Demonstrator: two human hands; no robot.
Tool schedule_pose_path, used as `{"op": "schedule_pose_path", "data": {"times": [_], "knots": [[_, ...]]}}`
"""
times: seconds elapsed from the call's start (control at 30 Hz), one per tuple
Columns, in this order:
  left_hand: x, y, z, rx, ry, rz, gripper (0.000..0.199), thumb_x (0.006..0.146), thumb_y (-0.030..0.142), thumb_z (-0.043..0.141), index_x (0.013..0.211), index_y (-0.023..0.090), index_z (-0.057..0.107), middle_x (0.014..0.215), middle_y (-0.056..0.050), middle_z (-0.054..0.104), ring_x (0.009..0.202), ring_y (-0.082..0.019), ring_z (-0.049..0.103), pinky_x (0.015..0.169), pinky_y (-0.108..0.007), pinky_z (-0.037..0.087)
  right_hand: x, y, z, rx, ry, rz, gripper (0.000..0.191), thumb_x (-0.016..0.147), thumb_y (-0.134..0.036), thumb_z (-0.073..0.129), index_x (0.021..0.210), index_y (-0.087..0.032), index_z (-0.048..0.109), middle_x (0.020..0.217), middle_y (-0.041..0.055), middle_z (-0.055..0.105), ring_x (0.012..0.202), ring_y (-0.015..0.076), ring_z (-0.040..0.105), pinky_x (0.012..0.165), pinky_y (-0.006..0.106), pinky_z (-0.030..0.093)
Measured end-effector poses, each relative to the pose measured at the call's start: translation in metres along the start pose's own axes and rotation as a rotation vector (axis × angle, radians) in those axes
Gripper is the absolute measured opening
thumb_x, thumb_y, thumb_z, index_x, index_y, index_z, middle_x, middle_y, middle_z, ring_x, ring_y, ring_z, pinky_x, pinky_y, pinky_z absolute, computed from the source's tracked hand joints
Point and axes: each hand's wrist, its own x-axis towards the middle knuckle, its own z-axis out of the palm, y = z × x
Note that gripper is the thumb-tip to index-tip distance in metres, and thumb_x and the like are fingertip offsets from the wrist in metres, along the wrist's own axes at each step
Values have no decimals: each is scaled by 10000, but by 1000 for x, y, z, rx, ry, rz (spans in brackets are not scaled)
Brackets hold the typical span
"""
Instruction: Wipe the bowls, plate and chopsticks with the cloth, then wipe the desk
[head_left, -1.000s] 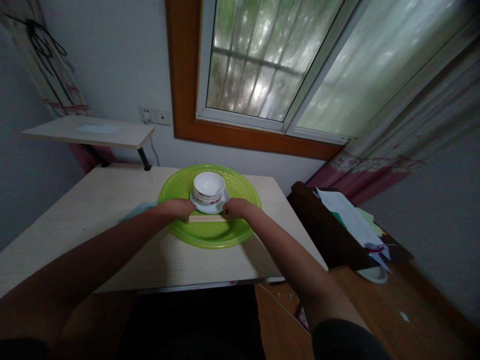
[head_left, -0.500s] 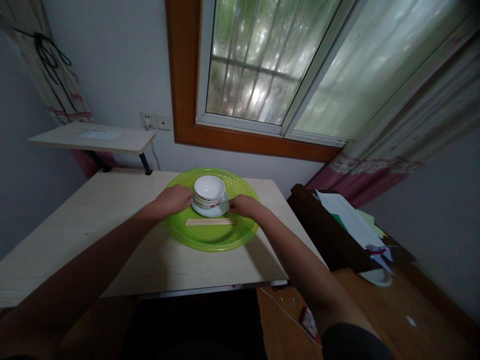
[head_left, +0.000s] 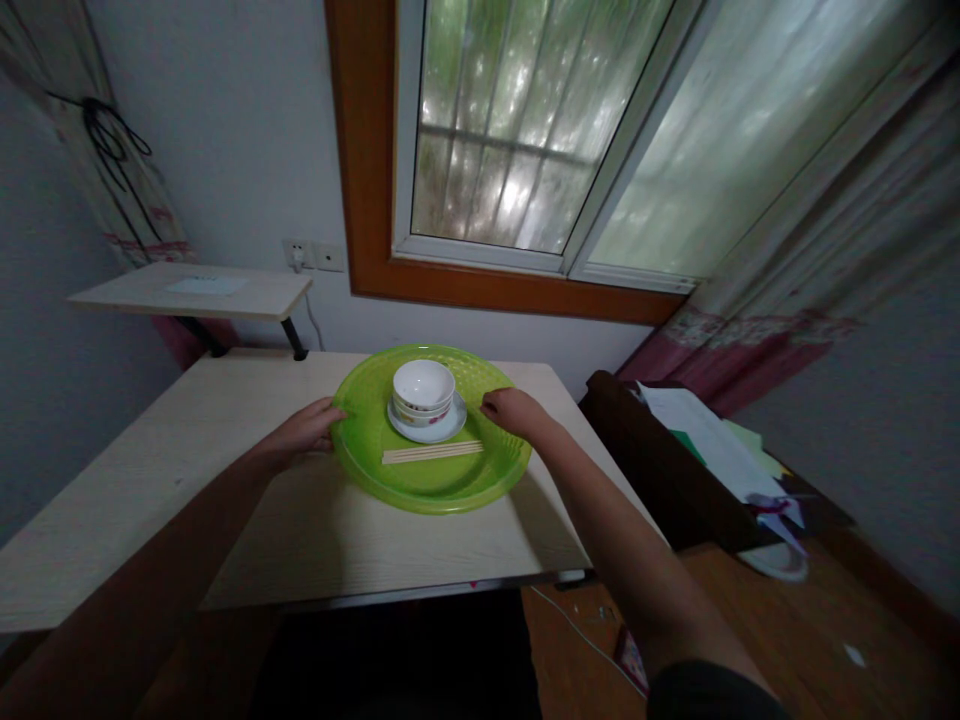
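A round green tray (head_left: 435, 488) lies on the wooden table. On it, a stack of white bowls (head_left: 424, 385) sits on a white plate (head_left: 426, 433), with several light chopsticks (head_left: 433, 452) lying in front. My left hand (head_left: 306, 430) is at the tray's left rim, its fingers partly apart and touching the edge, with nothing seen held. Over the right part of the tray, beside the plate but apart from it, is my right hand (head_left: 514, 411). Its fingers are curled together, and whatever they may hold is hidden.
A raised shelf (head_left: 255, 298) with a paper stands at the table's (head_left: 277, 550) back left. Behind are a wall socket (head_left: 328, 257) and a window. Right of the table, papers (head_left: 705, 440) lie on a dark piece of furniture.
My left hand has moved left from the plate to the tray's rim, and its fingers have opened. My right hand has drawn a little to the right, away from the plate.
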Motion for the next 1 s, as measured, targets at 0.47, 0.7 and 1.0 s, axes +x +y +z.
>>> {"op": "schedule_pose_path", "data": {"times": [0.47,0.7,1.0], "knots": [[24,6,77,-278,-110,25,404,804,394,702,1136,182,616,1089,-105,748,888,-225,732,715,-330,601,-24,43,-17,224,200,65,330,1020,-367,474,1040,-179,744,1009,92,774,895,189,688,784,245,433],[42,14,121,-351,-157,72,386,829,413,703,1135,190,626,1124,-120,738,936,-223,730,722,-302,593,-38,62,-4,259,219,235,308,999,-366,500,952,-181,742,943,88,780,845,186,696,733,235,434],[63,21,156,-430,-215,122,473,790,457,769,1141,170,632,1084,-143,742,984,-242,721,768,-329,602,-45,95,20,390,215,470,319,989,-360,502,889,-174,741,829,63,781,798,174,714,680,230,441]]}}
